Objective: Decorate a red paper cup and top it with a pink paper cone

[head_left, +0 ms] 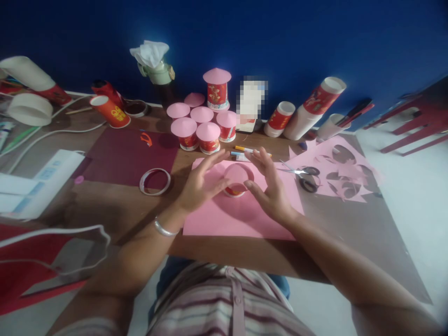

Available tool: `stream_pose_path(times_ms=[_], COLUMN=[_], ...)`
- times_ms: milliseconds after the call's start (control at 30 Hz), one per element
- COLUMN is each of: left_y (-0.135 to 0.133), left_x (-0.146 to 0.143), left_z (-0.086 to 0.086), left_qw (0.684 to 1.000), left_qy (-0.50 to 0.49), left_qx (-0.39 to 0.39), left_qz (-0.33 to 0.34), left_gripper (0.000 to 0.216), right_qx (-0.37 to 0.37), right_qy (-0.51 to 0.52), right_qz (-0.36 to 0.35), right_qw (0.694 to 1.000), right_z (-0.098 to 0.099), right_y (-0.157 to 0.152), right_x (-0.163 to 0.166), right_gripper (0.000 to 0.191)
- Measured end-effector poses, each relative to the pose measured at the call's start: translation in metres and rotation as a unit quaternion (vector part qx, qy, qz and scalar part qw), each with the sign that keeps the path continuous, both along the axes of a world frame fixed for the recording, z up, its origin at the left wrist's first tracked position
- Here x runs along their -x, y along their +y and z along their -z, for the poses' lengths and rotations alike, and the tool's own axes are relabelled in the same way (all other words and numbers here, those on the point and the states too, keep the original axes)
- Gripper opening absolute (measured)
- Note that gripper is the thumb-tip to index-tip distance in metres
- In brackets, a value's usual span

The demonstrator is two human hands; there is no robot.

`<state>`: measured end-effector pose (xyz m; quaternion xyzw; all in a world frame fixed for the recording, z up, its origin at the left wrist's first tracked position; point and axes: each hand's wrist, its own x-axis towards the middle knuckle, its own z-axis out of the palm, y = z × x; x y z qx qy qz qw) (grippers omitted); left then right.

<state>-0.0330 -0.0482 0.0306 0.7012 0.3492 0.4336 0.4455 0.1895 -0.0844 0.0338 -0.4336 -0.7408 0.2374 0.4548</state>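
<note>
A short red paper cup (235, 192) stands on a pink paper sheet (210, 224), with a round pink paper cover (238, 173) over its top. My left hand (201, 184) is held at the cup's left, fingers stretched out and apart. On the other side, my right hand (271, 191) is likewise open, its thumb close to the edge of the cover. Whether either thumb touches the paper I cannot tell. Neither hand is gripping anything. Behind them, several red cups (209, 146) wear pink cone tops.
Scissors (304, 172) lie at the right by cut pink paper scraps (336, 170). A tape roll (155, 182) sits left of the sheet. Markers (252, 151) lie behind it. Paper cups (280, 119) and a phone with a blurred screen (250, 105) stand along the blue wall.
</note>
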Motion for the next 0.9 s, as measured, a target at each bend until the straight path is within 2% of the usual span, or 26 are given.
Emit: stream_pose_path(times_ms=[67,167,300,467,633,767,833,900], left_y=[0.002,0.005,0.005,0.004,0.003,0.009,0.014,0.017], left_x=[0.0,-0.003,-0.009,-0.011,-0.012,-0.003,0.003,0.005], left_z=[0.006,0.012,0.011,0.008,0.005,0.006,0.008,0.01], left_qw=[0.997,0.991,0.988,0.986,0.98,0.987,0.98,0.968], left_qy=[-0.001,0.056,0.125,0.141,0.17,0.077,-0.008,-0.093], left_qx=[0.066,0.1,0.084,0.081,0.097,0.112,0.15,0.191], left_qz=[0.04,0.064,0.045,0.028,0.018,0.086,0.128,0.135], left_gripper=[0.087,0.101,0.093,0.091,0.089,0.088,0.087,0.077], right_qx=[0.001,0.005,0.031,0.068,0.072,0.079,0.081,0.08], right_qy=[-0.003,-0.011,0.003,0.034,0.066,0.065,0.064,0.068], right_qz=[-0.017,-0.038,-0.04,-0.051,-0.063,-0.069,-0.069,-0.059], right_qw=[1.0,0.999,0.999,0.996,0.993,0.992,0.992,0.993], right_z=[-0.003,-0.006,-0.005,-0.003,-0.005,-0.003,-0.002,0.0], right_y=[0.003,0.009,0.017,0.02,0.02,0.021,0.021,0.02], right_x=[0.003,0.008,0.014,0.014,0.011,0.008,0.006,0.003], right_gripper=[0.084,0.093,0.097,0.097,0.1,0.098,0.096,0.093])
